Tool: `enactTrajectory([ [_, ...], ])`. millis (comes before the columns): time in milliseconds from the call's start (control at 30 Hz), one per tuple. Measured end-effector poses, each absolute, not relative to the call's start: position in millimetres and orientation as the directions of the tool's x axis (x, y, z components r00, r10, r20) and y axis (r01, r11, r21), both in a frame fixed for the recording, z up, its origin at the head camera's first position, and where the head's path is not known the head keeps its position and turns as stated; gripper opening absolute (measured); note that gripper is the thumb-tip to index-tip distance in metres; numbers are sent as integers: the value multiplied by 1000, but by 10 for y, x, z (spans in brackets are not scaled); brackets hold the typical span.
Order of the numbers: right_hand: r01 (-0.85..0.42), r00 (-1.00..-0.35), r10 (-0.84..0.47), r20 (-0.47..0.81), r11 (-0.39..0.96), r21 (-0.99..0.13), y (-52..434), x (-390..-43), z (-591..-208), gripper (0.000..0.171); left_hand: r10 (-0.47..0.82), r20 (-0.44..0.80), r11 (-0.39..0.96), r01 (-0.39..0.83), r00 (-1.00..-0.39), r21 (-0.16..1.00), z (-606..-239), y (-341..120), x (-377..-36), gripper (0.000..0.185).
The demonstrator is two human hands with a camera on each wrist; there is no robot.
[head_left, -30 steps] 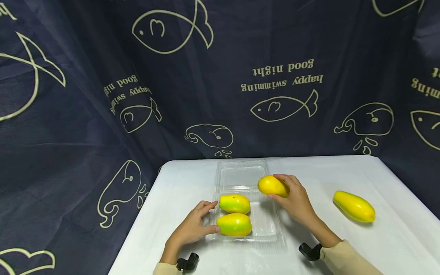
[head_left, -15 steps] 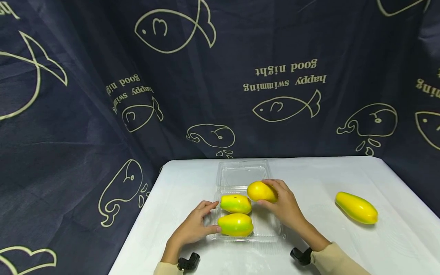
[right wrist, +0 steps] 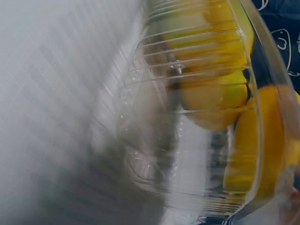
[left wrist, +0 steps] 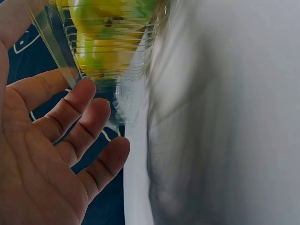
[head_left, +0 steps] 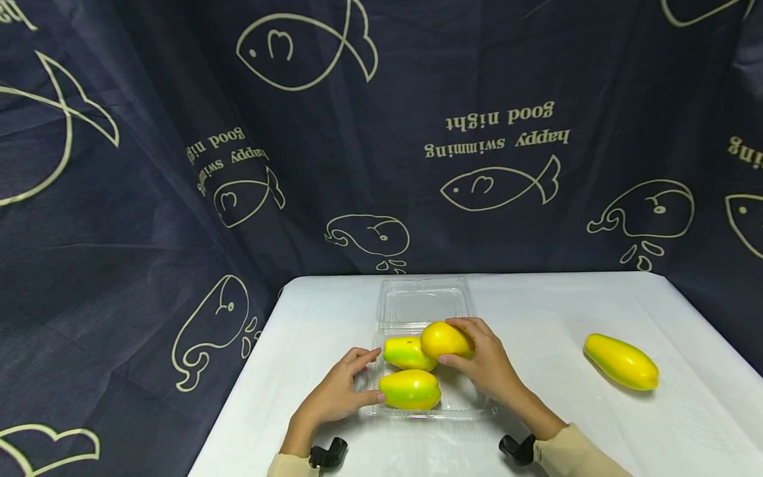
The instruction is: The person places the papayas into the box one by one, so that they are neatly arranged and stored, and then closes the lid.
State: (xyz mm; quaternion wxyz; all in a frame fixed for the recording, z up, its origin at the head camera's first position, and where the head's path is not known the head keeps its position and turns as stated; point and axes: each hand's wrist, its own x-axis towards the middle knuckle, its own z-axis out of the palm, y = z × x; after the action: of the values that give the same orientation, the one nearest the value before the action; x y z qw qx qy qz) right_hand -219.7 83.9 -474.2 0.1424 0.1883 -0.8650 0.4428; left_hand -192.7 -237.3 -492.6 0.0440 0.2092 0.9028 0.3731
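In the head view, a clear plastic clamshell container (head_left: 467,397) lies on the table with its lid folded back. Two yellow-green papayas, a rear one (head_left: 404,354) and a front one (head_left: 410,389), lie side by side in its left half. My right hand (head_left: 491,368) holds a third, yellower papaya (head_left: 444,340) over the base, where it overlaps the rear papaya's right end. My left hand (head_left: 335,392) is spread at the container's left side, thumb tip by the front papaya. Seen from the left wrist, its relaxed fingers (left wrist: 96,115) are close to the ribbed wall.
Another papaya (head_left: 622,362) lies on the white table (head_left: 536,305) to the right. The lid (head_left: 423,301) extends toward the back edge. A dark cloth (head_left: 369,152) with fish drawings hangs behind the table and along the left.
My right hand has carried its papaya left and toward me, from the container's right rear to beside the rear papaya. The left hand has stayed at the container's left side.
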Motion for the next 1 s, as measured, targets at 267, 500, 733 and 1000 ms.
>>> enactTrajectory([
  [267,-426,-901,-185,393,552,-717,846,-2198,-4790,68,409,80,649,351,-909,675,-4944,-2370,-1938,87],
  [500,-443,-891,-191,411,559,-701,890,-2201,-4834,72,411,91,648,361,-907,671,-4945,-2375,-1947,88],
  [733,-455,-886,-206,416,566,-687,911,-2206,-4861,73,409,94,646,360,-908,673,-4950,-2374,-1947,89],
  [1000,-434,-895,-203,396,597,-675,958,-2201,-4902,73,407,93,658,362,-909,660,-4941,-2367,-1946,88],
])
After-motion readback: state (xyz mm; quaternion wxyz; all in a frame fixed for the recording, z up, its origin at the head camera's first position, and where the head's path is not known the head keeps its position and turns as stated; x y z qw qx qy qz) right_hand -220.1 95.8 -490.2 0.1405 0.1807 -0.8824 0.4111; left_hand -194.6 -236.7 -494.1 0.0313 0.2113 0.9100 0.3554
